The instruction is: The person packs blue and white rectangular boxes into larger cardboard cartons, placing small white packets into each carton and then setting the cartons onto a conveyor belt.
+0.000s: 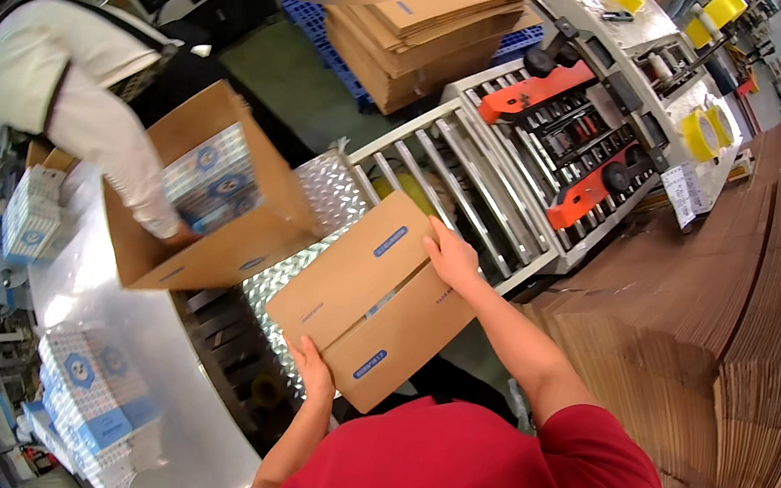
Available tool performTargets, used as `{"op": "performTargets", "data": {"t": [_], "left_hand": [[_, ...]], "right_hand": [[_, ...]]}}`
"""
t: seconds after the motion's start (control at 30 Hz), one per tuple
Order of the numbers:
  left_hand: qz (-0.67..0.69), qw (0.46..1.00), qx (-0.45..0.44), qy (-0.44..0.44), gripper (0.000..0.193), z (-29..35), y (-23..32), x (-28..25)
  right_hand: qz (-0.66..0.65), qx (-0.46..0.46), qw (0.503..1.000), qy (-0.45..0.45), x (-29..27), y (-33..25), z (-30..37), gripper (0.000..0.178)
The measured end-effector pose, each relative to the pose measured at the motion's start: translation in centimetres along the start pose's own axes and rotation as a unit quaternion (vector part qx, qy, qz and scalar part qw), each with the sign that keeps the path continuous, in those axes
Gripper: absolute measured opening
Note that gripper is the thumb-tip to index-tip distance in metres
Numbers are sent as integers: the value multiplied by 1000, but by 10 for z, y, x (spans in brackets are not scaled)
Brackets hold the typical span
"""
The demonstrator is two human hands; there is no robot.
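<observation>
In front of me is a brown cardboard box point(344, 283) with its two long top flaps folded inward. A narrow gap runs between the flaps, and something light blue shows through it. My left hand point(314, 374) grips its near left edge, with the thumb on top. At the far right edge, my right hand point(452, 256) is closed over the flaps beside the gap. The box sits tilted across the diamond-plate metal strip point(331, 200), before the roller conveyor point(438, 165). What lies under the box is hidden.
Left, a co-worker's arm point(126, 154) reaches into an open carton point(261, 230) of blue-and-white packs. More packs point(91, 391) lie on the metal table point(179, 374). Right stand a tape machine with orange side guides point(539, 95) and stacked flat cardboard point(643, 312). Cartons lie on a blue pallet point(351, 67).
</observation>
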State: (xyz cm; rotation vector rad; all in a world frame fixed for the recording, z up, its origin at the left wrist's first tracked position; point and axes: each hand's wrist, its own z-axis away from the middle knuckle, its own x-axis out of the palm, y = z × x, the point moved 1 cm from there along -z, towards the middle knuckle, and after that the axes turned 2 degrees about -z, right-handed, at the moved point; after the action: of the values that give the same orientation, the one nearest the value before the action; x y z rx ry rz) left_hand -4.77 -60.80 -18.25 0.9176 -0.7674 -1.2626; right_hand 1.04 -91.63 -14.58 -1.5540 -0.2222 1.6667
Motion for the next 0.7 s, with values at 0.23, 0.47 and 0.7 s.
{"op": "performTargets", "data": {"t": [0.23,0.47,0.7], "left_hand": [[34,997,57,-41,62,-23,5,187],[-33,966,235,-99,70,-71,44,452],[-188,946,173,-202,74,-98,38,520]], "right_hand": [[8,-146,982,117,-104,96,-132,29],[238,-150,946,162,-174,149,-156,63],[-158,-173,966,106,-115,113,11,47]]}}
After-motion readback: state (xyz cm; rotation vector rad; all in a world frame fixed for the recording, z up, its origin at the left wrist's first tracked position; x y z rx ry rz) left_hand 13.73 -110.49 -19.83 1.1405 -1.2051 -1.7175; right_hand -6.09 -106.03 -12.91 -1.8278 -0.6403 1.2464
